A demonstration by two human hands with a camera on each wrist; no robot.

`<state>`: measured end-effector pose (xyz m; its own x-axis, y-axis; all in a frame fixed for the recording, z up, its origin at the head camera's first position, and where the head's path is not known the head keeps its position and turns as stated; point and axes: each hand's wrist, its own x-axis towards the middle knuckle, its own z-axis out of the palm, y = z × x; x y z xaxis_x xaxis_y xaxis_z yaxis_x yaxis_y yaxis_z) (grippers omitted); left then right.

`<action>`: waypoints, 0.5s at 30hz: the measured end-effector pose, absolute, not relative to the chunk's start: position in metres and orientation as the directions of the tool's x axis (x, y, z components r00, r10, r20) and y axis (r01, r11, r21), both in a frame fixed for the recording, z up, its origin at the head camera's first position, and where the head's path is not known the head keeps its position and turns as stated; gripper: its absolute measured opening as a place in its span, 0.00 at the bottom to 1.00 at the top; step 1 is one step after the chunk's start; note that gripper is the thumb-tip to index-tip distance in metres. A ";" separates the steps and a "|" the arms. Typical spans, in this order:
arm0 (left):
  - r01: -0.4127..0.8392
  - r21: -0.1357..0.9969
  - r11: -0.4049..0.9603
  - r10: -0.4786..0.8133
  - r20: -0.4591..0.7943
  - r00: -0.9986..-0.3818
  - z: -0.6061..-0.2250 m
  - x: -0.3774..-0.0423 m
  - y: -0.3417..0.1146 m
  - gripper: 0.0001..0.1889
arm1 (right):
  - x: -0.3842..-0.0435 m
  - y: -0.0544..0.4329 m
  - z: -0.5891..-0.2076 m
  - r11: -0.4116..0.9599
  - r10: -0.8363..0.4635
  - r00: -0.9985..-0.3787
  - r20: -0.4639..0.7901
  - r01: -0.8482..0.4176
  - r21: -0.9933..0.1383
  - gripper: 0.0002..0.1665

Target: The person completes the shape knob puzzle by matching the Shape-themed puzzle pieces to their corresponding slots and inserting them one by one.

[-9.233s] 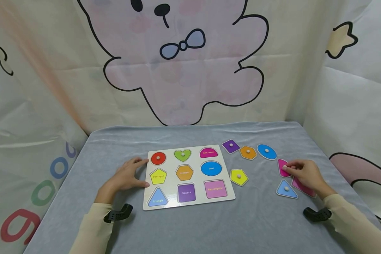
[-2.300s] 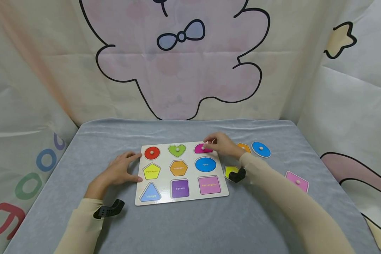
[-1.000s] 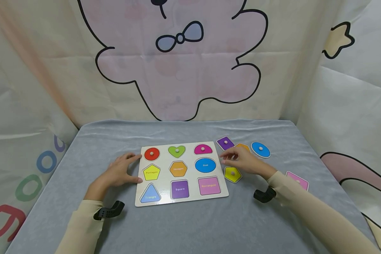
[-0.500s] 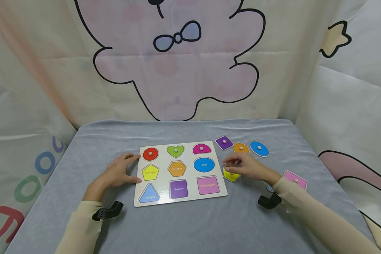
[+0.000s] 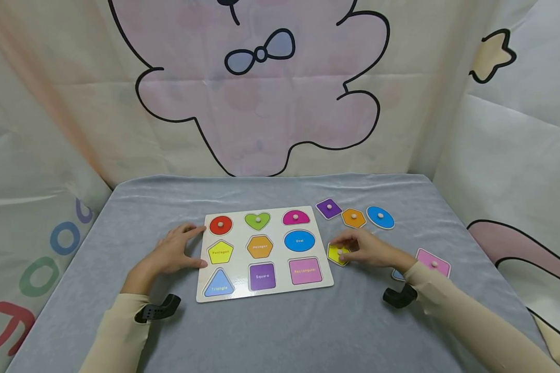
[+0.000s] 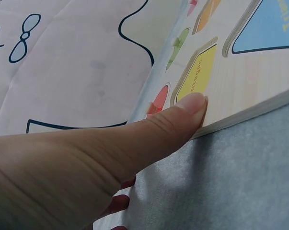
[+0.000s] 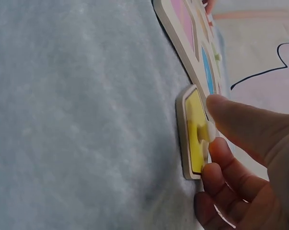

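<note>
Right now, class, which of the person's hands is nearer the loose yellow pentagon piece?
Right. The right hand is at the yellow pentagon piece, thumb and fingers about its knob. The left hand is across the puzzle board, touching its left edge.

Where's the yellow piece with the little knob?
In the head view, the yellow piece lies on the gray cloth just right of the board, below and slightly left of the orange hexagon piece, with the right hand over it.

Yellow pentagon piece [image 5: 334, 254], white board [image 5: 238, 233]
</note>
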<state>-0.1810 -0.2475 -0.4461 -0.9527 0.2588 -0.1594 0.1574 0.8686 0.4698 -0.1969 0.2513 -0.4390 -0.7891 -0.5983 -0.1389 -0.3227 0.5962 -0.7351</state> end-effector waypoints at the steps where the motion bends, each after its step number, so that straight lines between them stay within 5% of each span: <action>1: 0.157 0.470 0.869 0.258 -0.159 -0.953 -0.446 -0.181 -0.248 0.51 | -0.198 0.252 -0.439 0.596 -0.601 -0.786 -0.147 -0.317 -0.737 0.22; 15: 0.159 0.467 0.870 0.259 -0.156 -0.953 -0.446 -0.181 -0.247 0.51 | -0.199 0.253 -0.435 0.630 -0.586 -0.791 -0.176 -0.308 -0.713 0.13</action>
<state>-0.1807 -0.2473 -0.4455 -0.9533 0.2586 -0.1562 0.1594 0.8698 0.4670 -0.1987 0.2533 -0.4351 -0.7906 -0.5865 -0.1760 -0.3083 0.6297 -0.7131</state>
